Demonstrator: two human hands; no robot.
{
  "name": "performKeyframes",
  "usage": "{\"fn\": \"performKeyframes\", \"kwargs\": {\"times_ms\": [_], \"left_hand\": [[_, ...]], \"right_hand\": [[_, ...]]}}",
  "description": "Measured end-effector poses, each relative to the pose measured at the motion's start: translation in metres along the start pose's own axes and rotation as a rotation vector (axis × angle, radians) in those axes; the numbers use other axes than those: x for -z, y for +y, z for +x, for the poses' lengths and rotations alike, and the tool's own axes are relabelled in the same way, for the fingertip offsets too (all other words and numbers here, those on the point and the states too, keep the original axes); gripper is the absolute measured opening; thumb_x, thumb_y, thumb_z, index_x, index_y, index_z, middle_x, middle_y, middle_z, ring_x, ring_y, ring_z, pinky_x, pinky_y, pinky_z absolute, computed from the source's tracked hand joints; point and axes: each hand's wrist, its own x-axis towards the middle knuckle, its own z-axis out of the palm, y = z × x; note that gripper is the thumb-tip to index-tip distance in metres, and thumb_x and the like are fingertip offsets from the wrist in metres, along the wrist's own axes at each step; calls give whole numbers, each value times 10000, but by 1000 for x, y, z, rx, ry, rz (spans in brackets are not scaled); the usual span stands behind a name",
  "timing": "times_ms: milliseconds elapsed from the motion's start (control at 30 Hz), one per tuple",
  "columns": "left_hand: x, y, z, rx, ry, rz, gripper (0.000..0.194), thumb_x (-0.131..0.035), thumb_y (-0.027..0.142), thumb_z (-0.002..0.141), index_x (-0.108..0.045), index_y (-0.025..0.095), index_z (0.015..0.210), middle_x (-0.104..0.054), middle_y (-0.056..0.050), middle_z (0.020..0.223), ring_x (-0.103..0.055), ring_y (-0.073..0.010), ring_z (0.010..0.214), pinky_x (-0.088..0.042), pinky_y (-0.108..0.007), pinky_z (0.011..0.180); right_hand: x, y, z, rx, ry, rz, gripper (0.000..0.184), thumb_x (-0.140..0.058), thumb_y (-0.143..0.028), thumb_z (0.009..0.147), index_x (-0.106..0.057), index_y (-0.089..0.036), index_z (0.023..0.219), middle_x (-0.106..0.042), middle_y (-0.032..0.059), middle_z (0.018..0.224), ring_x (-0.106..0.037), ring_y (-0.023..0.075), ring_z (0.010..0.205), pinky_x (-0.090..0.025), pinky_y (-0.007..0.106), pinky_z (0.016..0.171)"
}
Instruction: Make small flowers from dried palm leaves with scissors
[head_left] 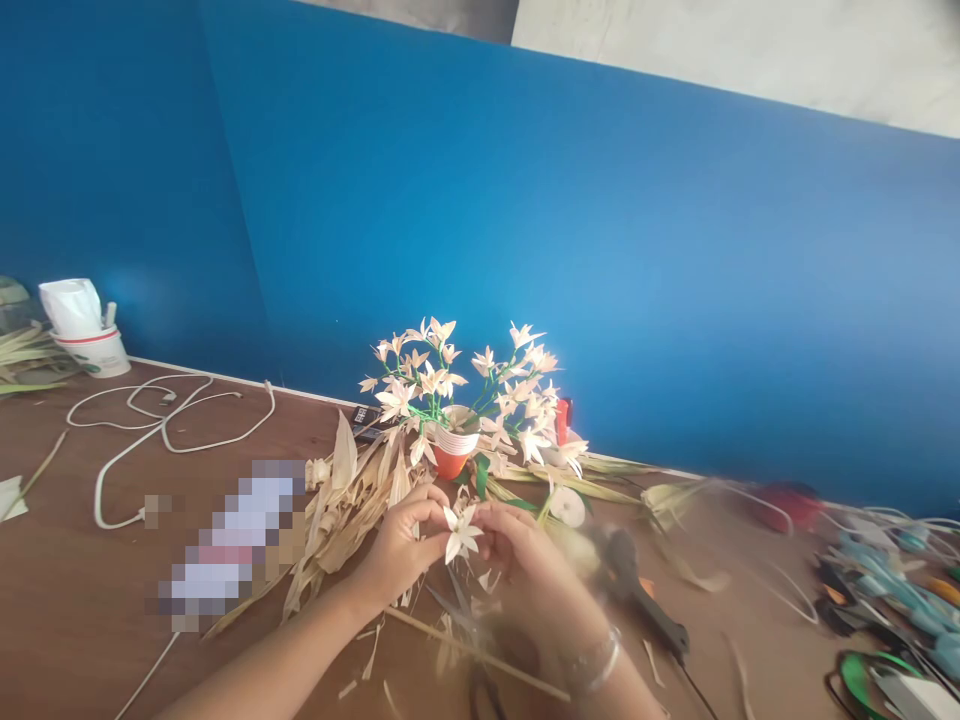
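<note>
A small star-shaped flower (461, 535), made of pale dried husk, is held up between my two hands. My left hand (405, 545) pinches its left side with thumb and fingertips. On the other side, the curled fingers of my right hand (525, 550) close at its right edge, partly hidden. Just behind them stands an orange and white pot (454, 455) with several similar husk flowers (431, 380) on green stems. Blurred scissors (480, 640) and a thin stick (480, 655) lie beneath my hands. Dried husks (352, 500) are heaped beside my left hand.
A black glue gun (645, 590) lies right of my right hand. Tangled tools and cords (885, 590) fill the far right. A white cable (161, 425) loops across the left of the brown table (67, 620), near a white cup (94, 350). A blue wall (525, 220) stands behind.
</note>
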Motion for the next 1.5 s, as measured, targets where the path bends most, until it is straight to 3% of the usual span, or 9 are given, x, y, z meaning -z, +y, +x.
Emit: {"fn": "performKeyframes", "kwargs": {"times_ms": [100, 233, 533, 700, 867, 1233, 1500], "left_hand": [[-1, -3, 1, 30, 64, -48, 198, -700, 274, 726, -592, 170, 596, -511, -4, 795, -524, -156, 786, -390, -265, 740], [-4, -4, 1, 68, 82, -58, 151, -696, 244, 707, -612, 168, 606, -498, -2, 785, -500, -145, 737, -391, -259, 701], [-6, -4, 0, 45, 79, -3, 55, -665, 238, 726, -648, 188, 740, -519, -15, 817, -524, -168, 793, -421, -265, 728], [-3, -9, 0, 29, 29, 37, 75, -668, 196, 712, -619, 184, 657, -503, -7, 819, -525, -162, 800, -398, -263, 763], [-2, -10, -2, 29, 24, 59, 122, -648, 186, 723, -580, 182, 622, -495, -3, 809, -527, -156, 779, -399, -263, 755], [-6, -13, -8, -9, 149, 165, 48, -619, 183, 742, -617, 189, 694, -540, -28, 868, -563, -181, 830, -438, -268, 743], [-4, -16, -14, -199, 167, 250, 118, -616, 128, 762, -619, 199, 668, -556, -9, 808, -576, -163, 793, -454, -270, 741]], "right_hand": [[-4, 3, 0, 32, -15, -25, 258, -692, -327, 692, -697, -182, 905, -638, 28, 788, -508, 121, 618, -372, 229, 552], [-11, 10, 3, 169, -27, -136, 132, -723, -291, 686, -739, -179, 755, -647, 27, 766, -534, 163, 734, -411, 269, 693], [-7, 17, 10, 290, 31, -204, 213, -670, -372, 722, -730, -178, 658, -602, 18, 644, -489, 151, 636, -412, 265, 618], [-10, 14, 6, 274, -54, -207, 152, -655, -286, 730, -715, -181, 638, -597, 2, 650, -503, 139, 644, -393, 241, 613], [-11, 17, 7, 224, -7, -167, 53, -683, -213, 665, -710, -176, 692, -616, -11, 650, -515, 128, 610, -402, 233, 591], [-15, 19, 9, 217, 55, -152, 40, -654, -163, 648, -678, -152, 679, -622, -11, 643, -520, 121, 612, -398, 225, 591], [-15, 22, 9, 223, 59, -144, 38, -644, -138, 617, -654, -166, 642, -583, -32, 615, -497, 113, 597, -389, 214, 574]]}}
